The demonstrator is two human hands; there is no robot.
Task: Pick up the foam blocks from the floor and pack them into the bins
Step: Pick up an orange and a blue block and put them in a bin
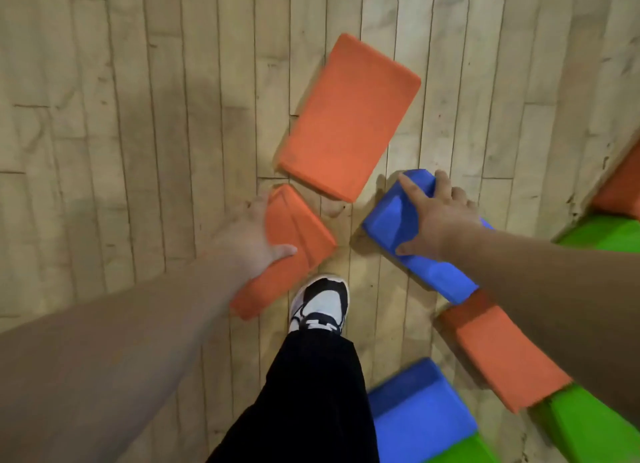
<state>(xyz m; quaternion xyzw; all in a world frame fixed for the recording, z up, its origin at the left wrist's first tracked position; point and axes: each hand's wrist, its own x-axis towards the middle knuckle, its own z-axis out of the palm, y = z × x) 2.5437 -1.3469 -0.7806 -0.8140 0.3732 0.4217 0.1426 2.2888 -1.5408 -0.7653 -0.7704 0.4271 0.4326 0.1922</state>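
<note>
My left hand (251, 235) grips a narrow orange foam block (294, 244) on the wooden floor, thumb across its top and fingers round its far side. My right hand (438, 216) grips a long blue foam block (388, 220), fingers curled over its far end and thumb on the near side. A large flat orange block (346, 119) lies just beyond both hands. Another orange block (498, 351) lies under my right forearm, touching the blue one's near end.
My foot in a black-and-white shoe (320, 305) and black trouser leg stand between the two gripped blocks. Blue (419, 414) and green (588, 428) blocks lie at the bottom right. At the right edge a wooden-edged bin (599, 182) holds orange and green blocks.
</note>
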